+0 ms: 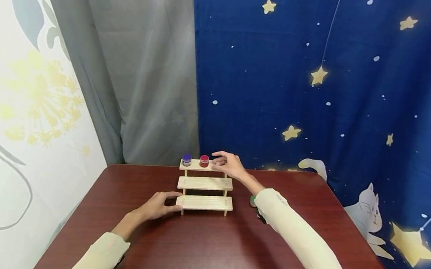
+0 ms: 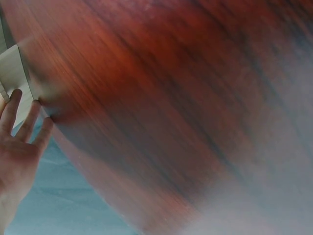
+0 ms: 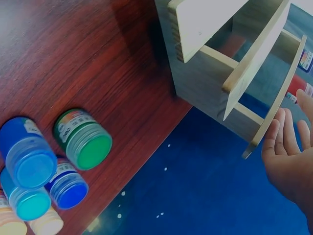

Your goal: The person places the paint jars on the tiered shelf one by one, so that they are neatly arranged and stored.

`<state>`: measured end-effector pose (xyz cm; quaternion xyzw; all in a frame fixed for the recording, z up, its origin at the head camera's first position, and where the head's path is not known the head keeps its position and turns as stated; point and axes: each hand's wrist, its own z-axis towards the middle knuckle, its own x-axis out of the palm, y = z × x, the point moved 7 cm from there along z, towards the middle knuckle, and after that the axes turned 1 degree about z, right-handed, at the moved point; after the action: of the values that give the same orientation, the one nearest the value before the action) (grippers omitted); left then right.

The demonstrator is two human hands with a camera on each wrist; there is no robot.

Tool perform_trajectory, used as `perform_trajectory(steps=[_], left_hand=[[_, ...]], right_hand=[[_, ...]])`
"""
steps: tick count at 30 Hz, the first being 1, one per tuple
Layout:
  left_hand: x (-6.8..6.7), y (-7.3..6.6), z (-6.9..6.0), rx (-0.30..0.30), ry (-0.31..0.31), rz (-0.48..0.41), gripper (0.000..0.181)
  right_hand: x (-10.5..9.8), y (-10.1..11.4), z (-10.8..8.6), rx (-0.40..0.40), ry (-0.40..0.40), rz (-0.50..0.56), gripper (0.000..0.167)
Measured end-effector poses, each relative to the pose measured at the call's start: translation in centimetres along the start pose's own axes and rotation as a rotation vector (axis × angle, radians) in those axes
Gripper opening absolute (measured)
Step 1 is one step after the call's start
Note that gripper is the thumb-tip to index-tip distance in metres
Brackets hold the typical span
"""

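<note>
Right hand (image 1: 230, 165): at the right end of the top tier of a three-step wooden rack (image 1: 205, 183); fingers loosely bent and parted, nothing seen in their grasp. Head view: fingers hide that shelf end. Right wrist view: hand cropped at the right edge; contact with the red jar unclear.

Left hand (image 1: 157, 205): at the rack's bottom step, left end; fingers extended, thumb apart, touching the board. Left wrist view: hand and board cut off at the left edge, lower right hazed.

Red jar (image 1: 204, 161): top tier, near the middle, just beside the right hand; label illegible.

Purple jar (image 1: 186, 160): same tier, left end; clipped in the right wrist view.

Green jar (image 3: 83, 139): on the table, right of the rack; largely masked by the right sleeve (image 1: 298, 240) in the head view.

Grouped near it, right wrist view: dark blue jar (image 3: 67, 183); lighter blue jar (image 3: 29, 154), overlapping a teal jar (image 3: 27, 196); two pale orange jars (image 3: 11, 223), partly covered or cropped.

Table (image 1: 198, 248): reddish-brown, wood-grained.

Behind: grey curtain (image 1: 152, 60); blue star-patterned curtain (image 1: 257, 91).
</note>
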<state>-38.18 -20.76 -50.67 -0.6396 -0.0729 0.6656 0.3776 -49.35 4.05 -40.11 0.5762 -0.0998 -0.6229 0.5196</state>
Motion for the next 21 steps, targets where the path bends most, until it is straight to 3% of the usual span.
perform_trajectory(steps=[21], left_hand=[[0.0,0.1,0.1,0.011,-0.010,-0.012,0.056]], right_hand=[[-2.3,-0.2,-2.5,-0.019,0.001,-0.016,0.047]])
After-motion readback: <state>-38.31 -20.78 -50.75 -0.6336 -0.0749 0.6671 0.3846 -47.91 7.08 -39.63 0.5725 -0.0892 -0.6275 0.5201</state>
